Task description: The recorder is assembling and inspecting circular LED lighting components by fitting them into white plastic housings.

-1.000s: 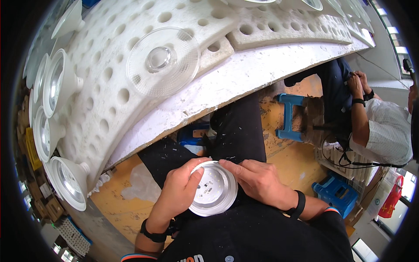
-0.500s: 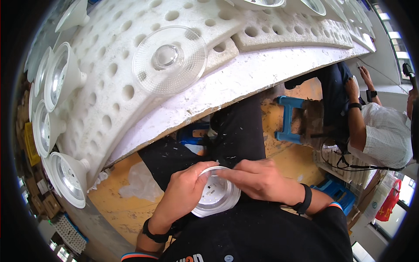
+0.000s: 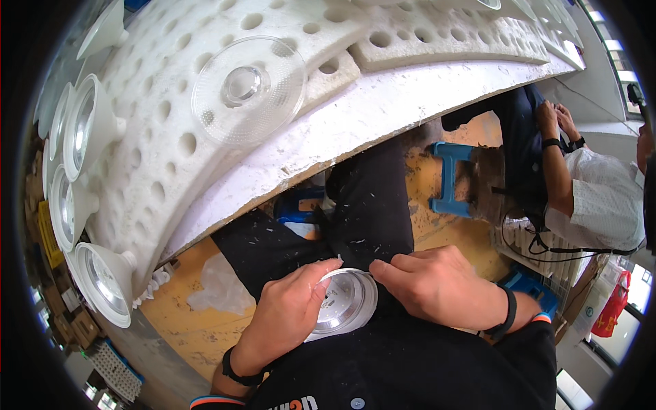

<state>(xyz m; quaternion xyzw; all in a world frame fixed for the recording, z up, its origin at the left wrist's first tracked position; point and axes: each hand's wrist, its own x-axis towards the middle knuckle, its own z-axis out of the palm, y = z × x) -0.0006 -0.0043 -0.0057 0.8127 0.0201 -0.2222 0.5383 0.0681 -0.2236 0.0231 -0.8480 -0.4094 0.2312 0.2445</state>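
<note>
White lamp housing [image 3: 350,302]: your left hand [image 3: 290,305] is grasping its left side. Your right hand [image 3: 441,281] is hovering at its right rim, grip unclear.

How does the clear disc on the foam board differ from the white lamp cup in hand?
The clear disc is see-through, while the white lamp cup has a silvery inside. The clear disc lies on the foam board; the white lamp cup is held by the left hand. Both have round rims.
</note>
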